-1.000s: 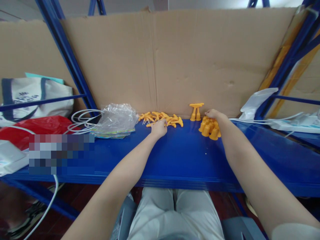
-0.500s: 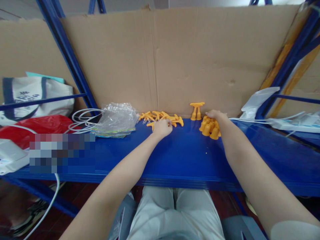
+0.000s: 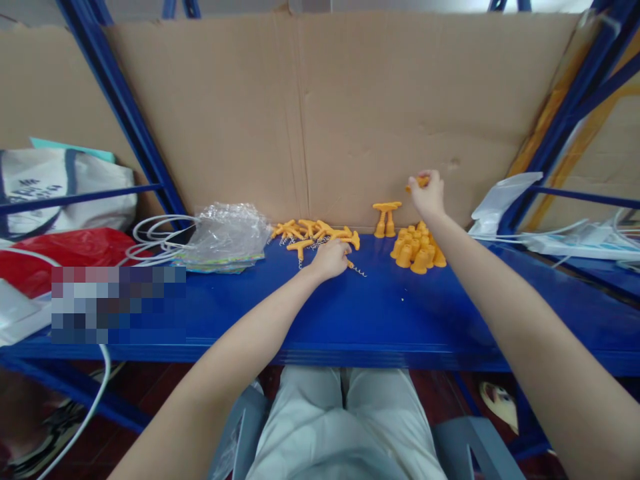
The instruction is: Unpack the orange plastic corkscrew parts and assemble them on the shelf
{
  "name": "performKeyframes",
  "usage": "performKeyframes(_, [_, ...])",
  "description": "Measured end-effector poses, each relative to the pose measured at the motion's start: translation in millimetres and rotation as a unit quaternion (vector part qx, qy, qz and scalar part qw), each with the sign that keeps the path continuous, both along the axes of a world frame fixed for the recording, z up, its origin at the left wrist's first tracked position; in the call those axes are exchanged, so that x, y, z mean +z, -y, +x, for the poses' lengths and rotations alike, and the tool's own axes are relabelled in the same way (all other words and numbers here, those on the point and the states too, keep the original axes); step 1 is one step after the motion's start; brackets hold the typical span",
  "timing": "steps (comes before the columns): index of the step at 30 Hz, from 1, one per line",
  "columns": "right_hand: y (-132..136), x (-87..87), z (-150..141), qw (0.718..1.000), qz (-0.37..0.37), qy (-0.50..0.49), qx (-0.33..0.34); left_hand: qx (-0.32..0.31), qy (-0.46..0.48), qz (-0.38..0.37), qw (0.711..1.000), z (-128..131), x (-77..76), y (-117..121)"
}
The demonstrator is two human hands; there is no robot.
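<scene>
My left hand (image 3: 331,260) is closed on a corkscrew (image 3: 357,269), its metal spiral pointing right, low over the shelf. Just behind it lies a pile of yellow-handled corkscrews (image 3: 310,230), one of them lying apart in front. My right hand (image 3: 429,197) is raised before the cardboard, its fingers pinching a yellow plastic sleeve (image 3: 419,183), mostly covered by the fingers. Below that hand stands a cluster of yellow sleeves (image 3: 419,248). Two assembled corkscrews (image 3: 387,220) stand upright left of the cluster, handles on top.
A stack of clear plastic bags (image 3: 227,237) lies left of the corkscrews, near coiled white cable (image 3: 160,237). A red bag (image 3: 80,253) and a canvas bag (image 3: 95,190) are farther left. Cardboard (image 3: 350,120) backs the blue shelf (image 3: 350,327); a white power strip (image 3: 585,247) lies right.
My right hand has risen from the cluster with a sleeve in its fingers. My left hand has drawn a corkscrew slightly toward me and right, out of the pile.
</scene>
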State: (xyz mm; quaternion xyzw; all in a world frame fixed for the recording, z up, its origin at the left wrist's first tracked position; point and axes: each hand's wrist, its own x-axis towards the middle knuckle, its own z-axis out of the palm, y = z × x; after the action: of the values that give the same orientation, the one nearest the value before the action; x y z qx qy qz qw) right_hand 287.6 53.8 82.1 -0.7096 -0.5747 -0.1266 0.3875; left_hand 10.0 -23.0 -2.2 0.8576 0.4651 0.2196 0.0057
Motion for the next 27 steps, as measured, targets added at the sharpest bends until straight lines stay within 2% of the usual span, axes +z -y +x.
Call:
performKeyframes(2, [8.0,0.4,-17.2,0.997,0.032,-0.065,0.011,0.002,-0.007,0.015,1.000,-7.1,-2.7,-4.4])
performKeyframes(5, [27.5,-8.1,-44.9,0.982,0.051,-0.159,0.094,-0.002,-0.057,-0.016,0.998,-14.8,-5.5,-8.9])
performKeyframes(9, [67.5,-28.1,-72.6,0.960,0.057,-0.196,0.191,-0.012,-0.117,-0.027,0.993,-16.6,-3.5,-12.7])
performKeyframes(11, [86.4,-39.4,-79.2,0.966,0.047,-0.159,0.200,-0.009,-0.126,-0.022,0.992,-16.5,-0.5,-12.8])
performKeyframes(14, [103.9,-55.7,-79.6,0.972,0.047,-0.038,0.227,0.014,-0.114,-0.030,0.993,-17.3,4.2,-10.4])
performKeyframes(16, [108.7,-63.4,-76.3,0.959,0.058,0.050,0.272,0.036,-0.096,-0.031,0.994,-17.8,6.5,-7.9])
performKeyframes(18, [111.7,-66.5,-72.7,0.949,0.054,0.122,0.286,0.056,-0.074,-0.025,0.995,-17.4,8.2,-5.2])
performKeyframes(23, [122.2,-61.1,-69.6,0.952,-0.065,0.235,0.186,0.066,-0.038,-0.019,0.997,-13.6,10.7,0.7])
performKeyframes(27, [123.3,-60.4,-68.9,0.944,-0.108,0.271,0.157,0.061,-0.043,-0.017,0.997,-12.1,11.8,3.3])
